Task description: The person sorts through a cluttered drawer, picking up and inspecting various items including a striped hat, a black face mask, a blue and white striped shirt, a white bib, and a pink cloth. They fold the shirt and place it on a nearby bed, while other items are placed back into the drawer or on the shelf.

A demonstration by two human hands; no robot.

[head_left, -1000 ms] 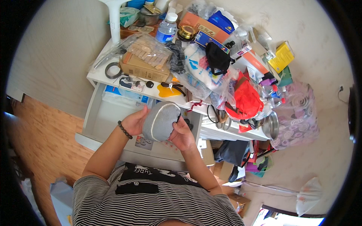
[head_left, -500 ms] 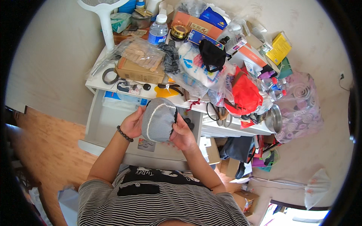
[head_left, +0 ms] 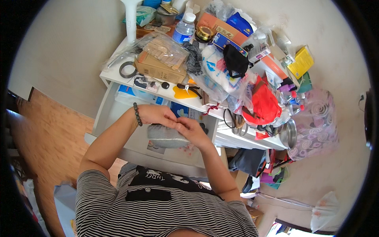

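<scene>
The left hand [head_left: 158, 115] and right hand [head_left: 193, 130] meet, both gripping the far edge of the grey cloth [head_left: 166, 139] above the pulled-out drawer [head_left: 113, 112]; a bracelet [head_left: 137, 114] circles the left wrist

Pale wall [head_left: 71, 67] well left of the fingers [head_left: 167, 121], wood-toned floor [head_left: 59, 130] lower left, open white drawer [head_left: 114, 112] beneath them, white desk [head_left: 114, 75] beyond, bright glare [head_left: 308, 231] lower right.

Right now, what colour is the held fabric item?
The fabric item is mainly grey, finely patterned; the head view shows it.
</scene>
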